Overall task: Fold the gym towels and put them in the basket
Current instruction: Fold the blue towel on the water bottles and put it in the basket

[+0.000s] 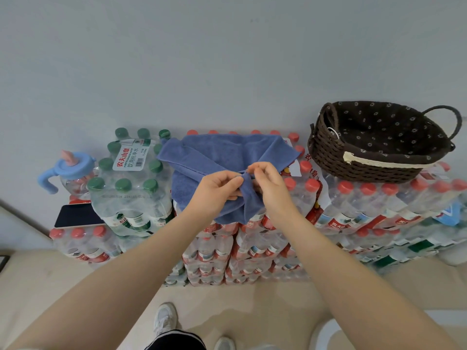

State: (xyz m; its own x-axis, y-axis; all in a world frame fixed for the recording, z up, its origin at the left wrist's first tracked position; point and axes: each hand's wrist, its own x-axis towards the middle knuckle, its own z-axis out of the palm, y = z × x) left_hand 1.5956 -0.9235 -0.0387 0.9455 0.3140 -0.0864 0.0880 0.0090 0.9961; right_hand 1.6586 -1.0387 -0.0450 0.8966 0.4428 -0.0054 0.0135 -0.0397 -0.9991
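Blue towel (222, 157) lies half-spread on stacked red-capped water bottle packs (252, 248), near corner bunched up. Left hand (214, 189) and right hand (271, 185) both pinch that corner, grip narrow on cloth. Dark woven basket (353, 162) sits on packs to the right, apart from towel.

Open air leads from the towel (222, 152) right to the basket (379, 157); green-capped pack (131, 183) blocks left.
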